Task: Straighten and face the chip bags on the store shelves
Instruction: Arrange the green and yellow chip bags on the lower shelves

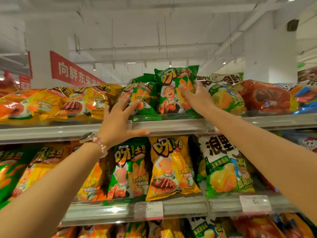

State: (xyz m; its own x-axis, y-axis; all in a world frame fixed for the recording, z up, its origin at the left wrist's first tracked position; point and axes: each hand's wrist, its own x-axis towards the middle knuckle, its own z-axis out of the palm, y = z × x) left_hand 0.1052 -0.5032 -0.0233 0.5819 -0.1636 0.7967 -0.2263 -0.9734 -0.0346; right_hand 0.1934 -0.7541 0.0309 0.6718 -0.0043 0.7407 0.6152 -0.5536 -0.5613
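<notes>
On the top shelf [171, 125] an upright green chip bag [171, 86] faces me. My right hand [195, 96] lies against its right side, fingers spread. Just left of it a second green bag [144, 97] leans lower. My left hand [118, 121] rests with its fingertips on that bag's lower left corner and its thumb along the shelf's front rail. Neither hand is closed around a bag. Yellow chip bags [56, 103] lie tilted to the left.
Right of the green bags stand white-green corn snack bags [224, 98] and red bags [264, 97]. The shelf below [171, 208] holds upright green, yellow and white bags with price tags [149, 210]. A red banner [72, 71] hangs behind.
</notes>
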